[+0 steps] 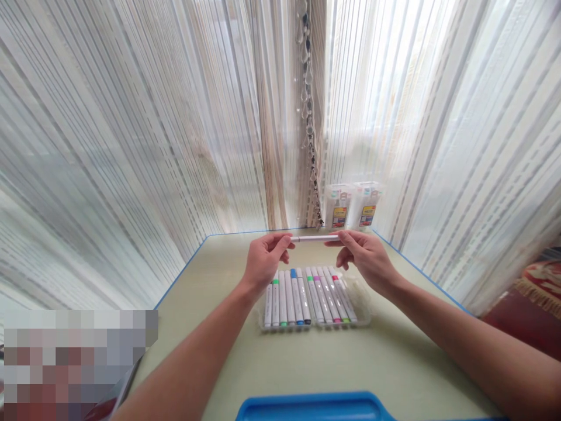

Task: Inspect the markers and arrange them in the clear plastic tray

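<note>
A white marker (316, 238) is held level above the table, one end in each hand. My left hand (268, 257) pinches its left end, near a thin dark ring. The right end sits between the thumb and fingers of my right hand (363, 254). Below my hands lies an open clear plastic case (362, 313) with two trays of white markers (298, 301) side by side. Some of these markers show green, blue, pink, red or black at their ends. My left wrist partly hides the upper left of the case.
Two clear boxes with yellow labels (350, 209) stand at the table's far edge. The pale green table (219, 356) has a blue rim. A blue tray-like piece (311, 406) is at the near edge. Striped curtains (175, 117) and a bead string (310, 117) hang behind.
</note>
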`<state>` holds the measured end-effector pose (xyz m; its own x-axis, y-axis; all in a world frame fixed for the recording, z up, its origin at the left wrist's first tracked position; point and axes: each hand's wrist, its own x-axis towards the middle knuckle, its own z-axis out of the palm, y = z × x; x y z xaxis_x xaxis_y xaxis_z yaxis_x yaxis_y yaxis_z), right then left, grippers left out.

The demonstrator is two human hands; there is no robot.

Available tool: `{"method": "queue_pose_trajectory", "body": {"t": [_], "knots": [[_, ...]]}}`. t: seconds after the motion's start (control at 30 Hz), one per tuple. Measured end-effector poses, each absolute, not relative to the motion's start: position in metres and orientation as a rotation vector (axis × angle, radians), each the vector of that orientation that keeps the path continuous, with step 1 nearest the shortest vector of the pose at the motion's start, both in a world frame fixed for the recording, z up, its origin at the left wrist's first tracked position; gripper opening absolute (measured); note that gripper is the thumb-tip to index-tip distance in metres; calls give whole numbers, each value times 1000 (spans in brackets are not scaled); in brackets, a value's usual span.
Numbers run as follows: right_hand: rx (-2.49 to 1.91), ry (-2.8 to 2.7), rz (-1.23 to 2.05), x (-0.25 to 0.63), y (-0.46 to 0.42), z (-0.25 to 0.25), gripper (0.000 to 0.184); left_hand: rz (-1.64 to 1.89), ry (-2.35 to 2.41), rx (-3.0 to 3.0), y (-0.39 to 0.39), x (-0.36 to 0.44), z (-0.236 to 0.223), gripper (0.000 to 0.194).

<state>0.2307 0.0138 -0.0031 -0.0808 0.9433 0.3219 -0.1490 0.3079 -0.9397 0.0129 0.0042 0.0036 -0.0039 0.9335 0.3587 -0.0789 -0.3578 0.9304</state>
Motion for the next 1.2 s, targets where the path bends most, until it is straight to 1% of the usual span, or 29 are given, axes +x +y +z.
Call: {"method": "queue_pose_trajectory", "body": {"t": [0.3,0.6,0.77,0.93,1.2], "knots": [[-874,-1494,1001,232,11,-4,45,1485,1005,1470,5,11,2,29],[-855,-1545,963,230,9,-7,36,1354,1079,1526,3,12,-1,35],[-849,-1539,984,228,8,-5,35,1327,1061,1514,2,12,-1,37],[-884,-1452,1040,229,13,-5,40,1329,962,1444,0,14,1,35],[-895,-1316,1163,232,17,-5,45,1296,837,1248,3,13,0,41]]}}
